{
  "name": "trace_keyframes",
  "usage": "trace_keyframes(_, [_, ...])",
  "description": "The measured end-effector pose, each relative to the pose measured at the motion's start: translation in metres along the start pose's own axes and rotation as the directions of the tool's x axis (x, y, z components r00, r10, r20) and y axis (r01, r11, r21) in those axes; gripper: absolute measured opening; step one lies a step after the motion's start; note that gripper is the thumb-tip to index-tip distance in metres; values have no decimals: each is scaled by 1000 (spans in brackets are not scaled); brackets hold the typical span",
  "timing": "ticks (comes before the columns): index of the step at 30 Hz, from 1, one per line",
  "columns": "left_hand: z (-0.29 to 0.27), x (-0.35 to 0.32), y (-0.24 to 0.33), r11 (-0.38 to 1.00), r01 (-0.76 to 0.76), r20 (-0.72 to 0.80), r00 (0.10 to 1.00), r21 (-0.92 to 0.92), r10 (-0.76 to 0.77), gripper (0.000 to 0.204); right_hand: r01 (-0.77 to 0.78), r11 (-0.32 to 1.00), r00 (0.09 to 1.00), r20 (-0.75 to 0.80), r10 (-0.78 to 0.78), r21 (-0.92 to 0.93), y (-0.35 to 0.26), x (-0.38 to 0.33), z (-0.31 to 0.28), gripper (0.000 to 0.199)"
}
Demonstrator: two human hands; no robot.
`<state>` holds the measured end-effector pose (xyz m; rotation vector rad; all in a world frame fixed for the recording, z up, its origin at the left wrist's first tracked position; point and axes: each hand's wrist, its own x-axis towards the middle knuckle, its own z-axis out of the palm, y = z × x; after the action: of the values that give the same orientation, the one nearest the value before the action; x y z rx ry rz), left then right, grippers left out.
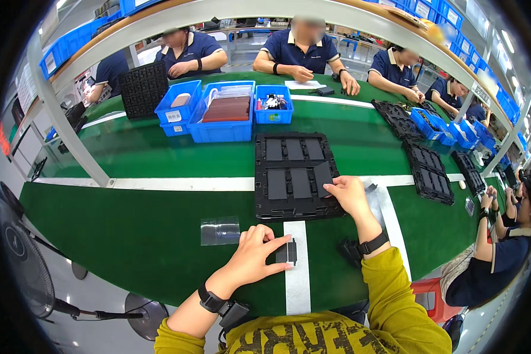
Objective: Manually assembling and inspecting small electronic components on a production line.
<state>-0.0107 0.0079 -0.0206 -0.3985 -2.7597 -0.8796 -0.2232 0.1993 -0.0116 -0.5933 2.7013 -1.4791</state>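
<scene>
My right hand (pixel 349 193) pinches a thin dark grey rectangular panel (pixel 323 175) by its lower right corner. The panel sits tilted at the near right compartment of a black tray (pixel 298 209). Similar flat panels, such as a grey one (pixel 277 184), lie in the tray's other compartments. Closer to me, my left hand (pixel 253 255) has its thumb and index finger at the edges of a small clear plastic piece (pixel 285 252) with a black strip. That piece lies over a white tape line on the green table. Left of it is a flat clear plastic sheet (pixel 220 230).
Beyond the tray stand blue bins: one with brown sheets (pixel 221 131), one with small parts (pixel 273 116). More black trays (pixel 426 171) lie to the right. A white shelf post (pixel 71 118) rises at left. Co-workers (pixel 301 53) sit across the green table (pixel 130 218); a fan (pixel 23 248) stands left.
</scene>
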Motion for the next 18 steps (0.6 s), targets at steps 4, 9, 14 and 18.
trace_keyframes(4, [-3, 1, 9, 984, 81, 82, 992, 157, -95, 62, 80, 866, 987, -80, -137, -493, -17, -8, -3, 28])
trace_keyframes(9, [5, -3, 5, 983, 76, 75, 993, 169, -90, 56, 193, 798, 909, -202, -365, -571, -19, -21, -18, 28])
trace_keyframes(14, [2, 1, 7, 987, 110, -55, 993, 120, -104, 50, -312, 927, 794, 593, 133, 210, -40, -80, -6, 17])
trace_keyframes(18, [1, 5, 11, 991, 72, -107, 992, 117, -60, 52, -402, 783, 826, 557, 87, 475, -36, -97, 14, 21])
